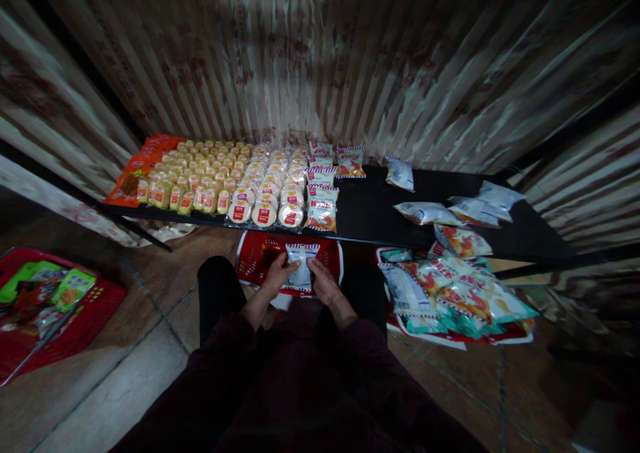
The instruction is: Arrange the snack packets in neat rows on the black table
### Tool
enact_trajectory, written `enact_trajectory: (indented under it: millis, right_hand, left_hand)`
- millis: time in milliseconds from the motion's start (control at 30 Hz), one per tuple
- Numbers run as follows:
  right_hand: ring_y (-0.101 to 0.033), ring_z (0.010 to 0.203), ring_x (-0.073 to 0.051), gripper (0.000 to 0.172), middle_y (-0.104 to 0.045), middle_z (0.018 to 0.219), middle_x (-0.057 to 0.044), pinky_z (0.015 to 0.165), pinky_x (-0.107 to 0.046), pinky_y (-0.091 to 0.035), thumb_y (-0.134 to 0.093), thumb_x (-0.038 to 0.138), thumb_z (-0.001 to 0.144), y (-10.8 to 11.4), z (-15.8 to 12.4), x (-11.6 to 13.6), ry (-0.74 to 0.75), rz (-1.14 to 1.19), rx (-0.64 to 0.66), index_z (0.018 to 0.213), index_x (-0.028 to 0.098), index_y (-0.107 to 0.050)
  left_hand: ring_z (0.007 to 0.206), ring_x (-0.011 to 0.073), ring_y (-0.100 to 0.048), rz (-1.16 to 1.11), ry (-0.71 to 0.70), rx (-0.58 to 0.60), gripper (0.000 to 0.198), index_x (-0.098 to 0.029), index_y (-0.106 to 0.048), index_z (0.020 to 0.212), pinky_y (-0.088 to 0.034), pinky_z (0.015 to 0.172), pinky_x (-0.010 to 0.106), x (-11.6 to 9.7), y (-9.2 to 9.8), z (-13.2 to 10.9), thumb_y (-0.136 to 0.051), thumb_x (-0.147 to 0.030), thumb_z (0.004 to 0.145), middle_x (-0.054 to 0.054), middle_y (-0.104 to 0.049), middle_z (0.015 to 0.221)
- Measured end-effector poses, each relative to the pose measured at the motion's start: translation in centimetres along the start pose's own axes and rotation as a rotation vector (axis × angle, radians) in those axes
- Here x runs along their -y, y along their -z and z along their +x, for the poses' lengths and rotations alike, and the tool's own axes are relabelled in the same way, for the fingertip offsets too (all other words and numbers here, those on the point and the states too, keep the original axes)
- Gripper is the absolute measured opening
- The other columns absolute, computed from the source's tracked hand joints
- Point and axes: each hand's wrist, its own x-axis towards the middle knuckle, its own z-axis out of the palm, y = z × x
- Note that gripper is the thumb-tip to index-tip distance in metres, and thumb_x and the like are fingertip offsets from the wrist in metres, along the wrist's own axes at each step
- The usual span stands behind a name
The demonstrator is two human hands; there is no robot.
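- Pinching the left edge of a small white plastic snack bag with a striped top point(301, 268), the bare left hand point(277, 273) has its fingers closed on it;
- the bare right hand point(324, 281) grips the opposite edge;
- this bag is over a red plastic basket with a white rim point(254, 258);
- beyond, a long black board point(370, 208) bears rows of round white wrapped packages point(264, 212);
- at right, glossy white-and-red snack bags point(453, 283) lie heaped.
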Motion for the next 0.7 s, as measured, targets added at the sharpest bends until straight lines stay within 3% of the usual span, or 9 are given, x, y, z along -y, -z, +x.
enact_trajectory:
  millis: [400,700]
  right_hand:
    - [-0.067,0.094,-0.024,0.042,-0.075,0.091,-0.001,0.084,-0.037,-0.052,-0.081,0.042,0.059,-0.6,-0.3,0.6,0.047,0.054,-0.038,0.094,0.023,-0.068]
    - [-0.066,0.097,-0.024,0.041,-0.075,0.092,-0.001,0.084,-0.035,-0.051,-0.082,0.042,0.057,-0.7,-0.7,1.3,0.072,0.090,-0.022,0.091,0.023,-0.068]
  left_hand:
    - [0.092,0.0215,-0.065,0.090,-0.119,0.004,0.040,-0.017,-0.064,0.096,-0.049,0.086,0.035,-0.9,-0.1,0.0,-0.076,-0.038,0.064,0.007,-0.071,0.097]
    - [0.094,0.0203,-0.063,0.072,-0.157,-0.001,0.047,-0.018,-0.061,0.100,-0.048,0.086,0.033,-2.0,-1.1,-0.5,-0.078,-0.038,0.062,0.006,-0.070,0.102]
